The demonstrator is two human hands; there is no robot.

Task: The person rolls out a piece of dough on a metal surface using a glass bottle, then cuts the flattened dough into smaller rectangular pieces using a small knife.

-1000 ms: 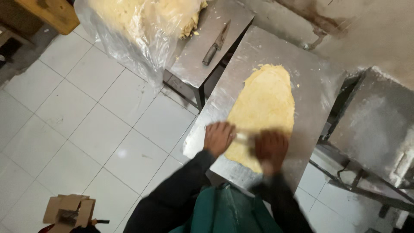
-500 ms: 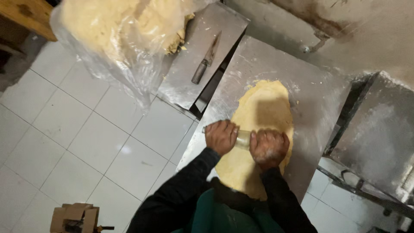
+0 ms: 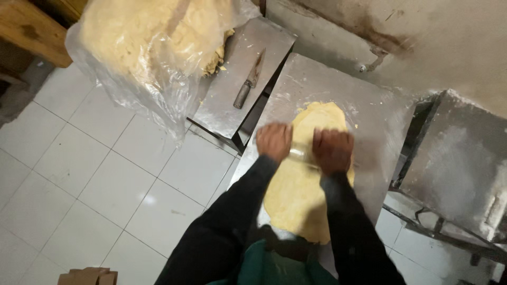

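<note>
Rolling is well under way on the steel table point(image 3: 369, 113), which serves as the landmark here. Far to its left, a large mound of dough sits in a clear plastic bag point(image 3: 142, 58), seemingly not yet worked. Just left of the table, a knife point(image 3: 248, 82) lies unused on a smaller steel top point(image 3: 232, 113) that adjoins it.

On the table itself, a long sheet of yellow dough point(image 3: 301, 195) runs from the near edge toward the middle, already flattened over most of its length. The left hand point(image 3: 274, 141) presses down, fingers curled, on one end of a pale roller point(image 3: 302, 155); the right hand point(image 3: 332, 150) does the same on the other end, the two hands a little apart with the roller's middle showing between them. Motion blur makes it hard to tell whether the palms lie flat or the fingers wrap fully around.

The roller sits over the far part of the sheet, where the end looks narrower and perhaps thicker, so that stretch likely needs more passes. To the right of the table stands a floury metal bin point(image 3: 454, 158).
</note>
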